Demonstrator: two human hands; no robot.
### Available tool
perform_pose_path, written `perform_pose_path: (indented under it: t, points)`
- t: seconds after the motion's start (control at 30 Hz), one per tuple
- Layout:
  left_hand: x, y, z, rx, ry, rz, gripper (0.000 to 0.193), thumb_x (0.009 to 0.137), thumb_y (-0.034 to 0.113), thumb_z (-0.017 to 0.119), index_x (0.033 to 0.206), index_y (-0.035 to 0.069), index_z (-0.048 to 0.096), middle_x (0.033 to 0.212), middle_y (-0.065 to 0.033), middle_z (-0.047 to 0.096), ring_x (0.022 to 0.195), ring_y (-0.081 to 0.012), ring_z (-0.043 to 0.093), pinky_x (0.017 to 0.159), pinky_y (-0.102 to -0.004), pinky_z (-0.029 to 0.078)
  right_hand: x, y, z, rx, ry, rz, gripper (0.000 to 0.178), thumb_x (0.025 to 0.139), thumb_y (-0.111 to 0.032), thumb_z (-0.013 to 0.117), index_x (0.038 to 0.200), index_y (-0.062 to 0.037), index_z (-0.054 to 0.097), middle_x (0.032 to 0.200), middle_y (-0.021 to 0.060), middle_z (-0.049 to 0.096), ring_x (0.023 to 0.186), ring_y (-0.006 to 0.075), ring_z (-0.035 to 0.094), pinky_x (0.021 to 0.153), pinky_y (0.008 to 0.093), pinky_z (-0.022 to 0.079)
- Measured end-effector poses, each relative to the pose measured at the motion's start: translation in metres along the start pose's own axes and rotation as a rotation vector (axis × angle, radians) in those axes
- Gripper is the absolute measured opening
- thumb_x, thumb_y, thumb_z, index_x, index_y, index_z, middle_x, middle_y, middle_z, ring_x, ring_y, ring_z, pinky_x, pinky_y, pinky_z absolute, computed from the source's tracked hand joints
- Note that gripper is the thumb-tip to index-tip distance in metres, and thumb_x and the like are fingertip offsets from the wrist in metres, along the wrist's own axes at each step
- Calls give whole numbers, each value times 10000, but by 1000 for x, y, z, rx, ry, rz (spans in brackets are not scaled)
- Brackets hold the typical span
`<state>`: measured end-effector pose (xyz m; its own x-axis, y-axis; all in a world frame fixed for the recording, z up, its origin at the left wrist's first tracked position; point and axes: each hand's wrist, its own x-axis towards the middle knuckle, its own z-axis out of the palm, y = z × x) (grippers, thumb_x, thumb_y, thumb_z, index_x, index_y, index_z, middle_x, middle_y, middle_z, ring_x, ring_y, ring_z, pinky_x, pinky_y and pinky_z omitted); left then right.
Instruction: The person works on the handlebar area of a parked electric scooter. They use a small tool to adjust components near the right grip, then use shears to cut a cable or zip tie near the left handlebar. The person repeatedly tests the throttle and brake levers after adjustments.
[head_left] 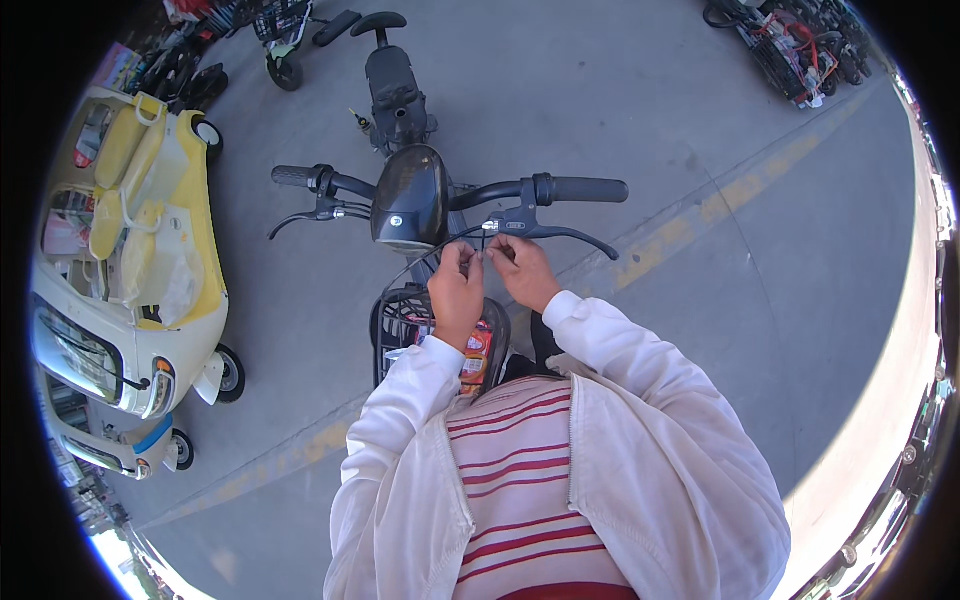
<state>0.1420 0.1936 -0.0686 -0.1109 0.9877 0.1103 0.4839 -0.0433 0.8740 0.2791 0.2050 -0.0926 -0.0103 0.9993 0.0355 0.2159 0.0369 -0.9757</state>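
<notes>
A dark electric scooter stands in front of me, its handlebar [480,193] reaching across on both sides of a glossy black headlight housing [410,195]. Just below the brake lever [570,236] on the right side, both my hands meet with pinched fingers. My left hand [458,298] and my right hand [526,272] close on a thin dark brake cable [484,242] that hangs from the lever's silver adjuster [490,226]. The fingers partly hide the pinched ends. Under my left wrist sits a black wire basket [383,345] with red and orange packages [476,358] in it.
The scooter's black saddle [380,22] lies beyond the handlebar. At left stands a yellow and white three-wheeled vehicle [165,330]. Another scooter [284,50] is at the far left, and a heap of parts with red wires [800,50] at the far right. A faded yellow line [720,205] crosses the concrete.
</notes>
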Motion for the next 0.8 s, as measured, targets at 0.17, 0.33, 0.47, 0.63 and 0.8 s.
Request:
perform_pose_path:
  t: [0.17, 0.33, 0.47, 0.63, 0.8]
  points:
    - [3, -2, 0, 56, -25, 38, 132, 916, 114, 665, 999, 14, 641, 871, -176, 708, 759, -326, 713, 685, -393, 547, 1, 3, -2, 13, -9, -3, 138, 906, -104, 648, 951, 23, 618, 841, 172, 676, 747, 305, 661, 692, 380, 517]
    - [4, 3, -4, 117, -65, 77, 139, 917, 119, 647, 977, -1, 686, 911, -205, 699, 830, -371, 688, 740, -420, 535, 0, 2, -3, -7, 4, -29, 129, 907, -95, 648, 956, 18, 609, 830, 165, 670, 740, 303, 655, 691, 380, 514]
    - [8, -6, -7, 86, -147, 97, 146, 901, 102, 643, 989, -5, 690, 960, -212, 685, 868, -386, 673, 766, -424, 528, 1, 1, -4, -6, -7, -54, 125, 910, -96, 643, 955, 15, 605, 823, 168, 664, 739, 313, 650, 688, 392, 509]
    - [15, -11, -15, 52, -321, 37, 215, 853, 93, 663, 1032, -25, 670, 1018, -199, 656, 868, -371, 655, 774, -415, 523, 1, 1, -6, -42, -18, -76, 118, 910, -96, 634, 949, 12, 603, 834, 178, 667, 753, 343, 647, 693, 410, 505]
    - [16, -3, -16, 210, -325, 113, 260, 835, 117, 688, 1032, -48, 649, 995, -195, 645, 888, -348, 642, 785, -412, 520, 2, -7, -8, -49, -74, -41, 120, 908, -100, 630, 949, 11, 608, 847, 179, 674, 768, 351, 650, 707, 406, 511]
